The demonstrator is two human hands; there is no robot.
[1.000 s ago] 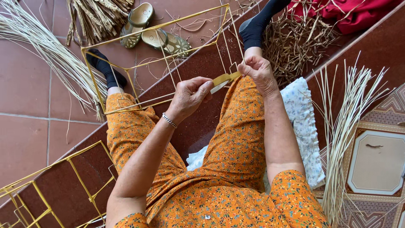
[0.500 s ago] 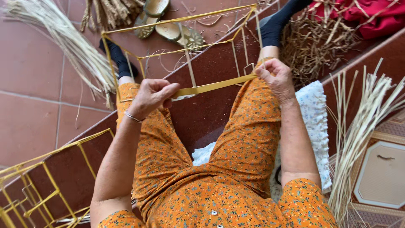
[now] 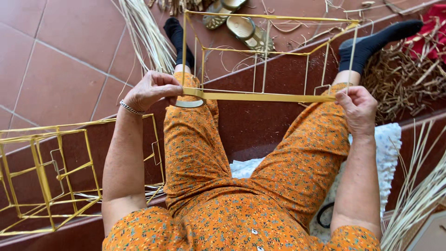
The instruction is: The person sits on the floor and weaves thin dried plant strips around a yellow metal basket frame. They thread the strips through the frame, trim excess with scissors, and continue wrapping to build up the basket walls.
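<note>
A flat yellow strip point(image 3: 260, 96) is stretched taut between my two hands, above my knees. My left hand point(image 3: 152, 89) pinches its left end, where a small roll of the strip point(image 3: 189, 103) hangs below my fingers. My right hand point(image 3: 357, 107) pinches the right end beside the near edge of a yellow wire frame point(image 3: 269, 51). The frame stands between my legs, which are in orange flowered trousers and black socks.
More yellow wire frames point(image 3: 51, 172) lie at my left. Pale reed bundles lie at the top left point(image 3: 144, 32) and lower right point(image 3: 418, 195). A pair of sandals point(image 3: 241, 25) and a pile of brown fibre point(image 3: 409, 79) are ahead. I sit on a white cushion point(image 3: 388, 153).
My hands have moved apart, the left one going left, drawing the strip from a short piece into a long taut band. The view has shifted closer.
</note>
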